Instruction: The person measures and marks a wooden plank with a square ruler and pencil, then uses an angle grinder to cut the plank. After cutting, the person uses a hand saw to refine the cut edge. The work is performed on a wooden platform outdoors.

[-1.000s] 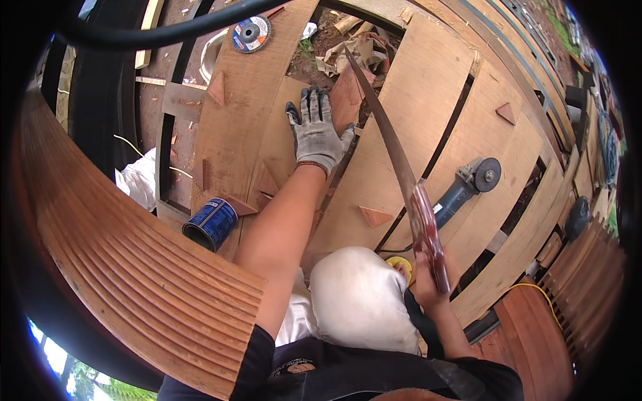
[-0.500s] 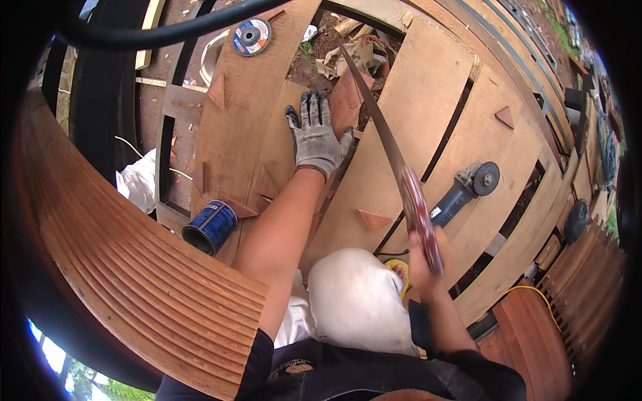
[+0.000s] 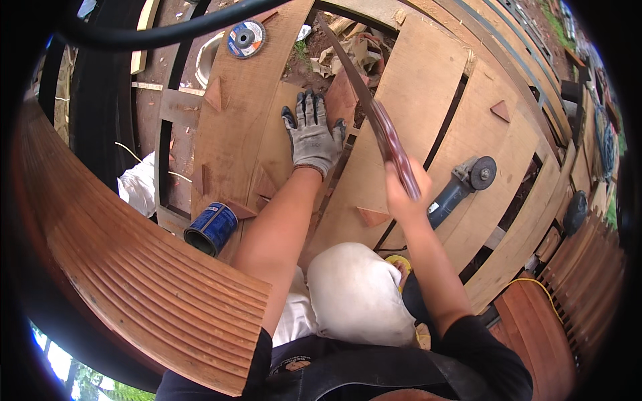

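Note:
My left hand (image 3: 313, 142), in a grey work glove with dark fingertips, lies flat with its fingers spread on a plywood board. Beside its fingers and thumb is a reddish wood piece (image 3: 342, 99) that reaches over a gap between the boards. In my bare right hand (image 3: 408, 192) is a handsaw (image 3: 386, 134), gripped by its glossy brown handle. The long dark blade is seen nearly edge-on and points away, its far part passing over the reddish piece; whether they touch I cannot tell.
Right of the saw lies an angle grinder (image 3: 461, 187). A flap disc (image 3: 245, 39) rests at the far left of the boards, a blue can (image 3: 211, 228) on its side nearer. Several wood triangles (image 3: 372, 216) are scattered about. A grooved plank (image 3: 154, 267) crosses the lower left.
My right hand has moved forward and slightly left, pushing the saw farther away. My left hand stays pressed in place.

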Available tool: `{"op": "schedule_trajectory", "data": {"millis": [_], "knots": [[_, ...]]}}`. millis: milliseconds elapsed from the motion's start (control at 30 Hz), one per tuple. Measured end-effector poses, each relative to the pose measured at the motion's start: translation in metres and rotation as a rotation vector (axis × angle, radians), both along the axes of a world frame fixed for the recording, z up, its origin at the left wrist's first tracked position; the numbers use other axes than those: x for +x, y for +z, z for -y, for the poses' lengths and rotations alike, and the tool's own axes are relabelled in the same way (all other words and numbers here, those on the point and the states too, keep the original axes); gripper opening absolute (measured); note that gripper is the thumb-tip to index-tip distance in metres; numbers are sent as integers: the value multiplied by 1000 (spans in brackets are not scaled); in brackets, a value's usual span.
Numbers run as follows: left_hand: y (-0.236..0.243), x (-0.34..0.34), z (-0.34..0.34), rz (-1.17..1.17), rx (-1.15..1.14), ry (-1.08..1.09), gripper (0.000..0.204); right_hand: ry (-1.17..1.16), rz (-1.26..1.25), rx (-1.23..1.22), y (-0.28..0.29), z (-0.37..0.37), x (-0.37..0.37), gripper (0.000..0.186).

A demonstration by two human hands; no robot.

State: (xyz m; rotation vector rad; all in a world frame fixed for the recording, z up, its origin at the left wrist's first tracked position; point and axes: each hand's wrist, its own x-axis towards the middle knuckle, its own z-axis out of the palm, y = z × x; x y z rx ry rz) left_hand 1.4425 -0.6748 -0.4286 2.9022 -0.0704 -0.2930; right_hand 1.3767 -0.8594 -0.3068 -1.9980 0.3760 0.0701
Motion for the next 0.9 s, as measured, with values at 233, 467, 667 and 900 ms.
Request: {"op": "schedule_trajectory", "data": {"millis": [233, 467, 667, 900], "knots": [[-3, -3, -15, -11, 41, 25, 79, 106, -48, -154, 89, 26, -87, 8], [-4, 3, 2, 13, 12, 1, 80, -26, -81, 97, -4, -11, 33, 5], [-3, -2, -15, 0, 42, 32, 80, 37, -101, -63, 91, 24, -91, 13], [-4, -2, 3, 17, -10, -9, 79, -59, -38, 119, -11, -12, 35, 9]]}}
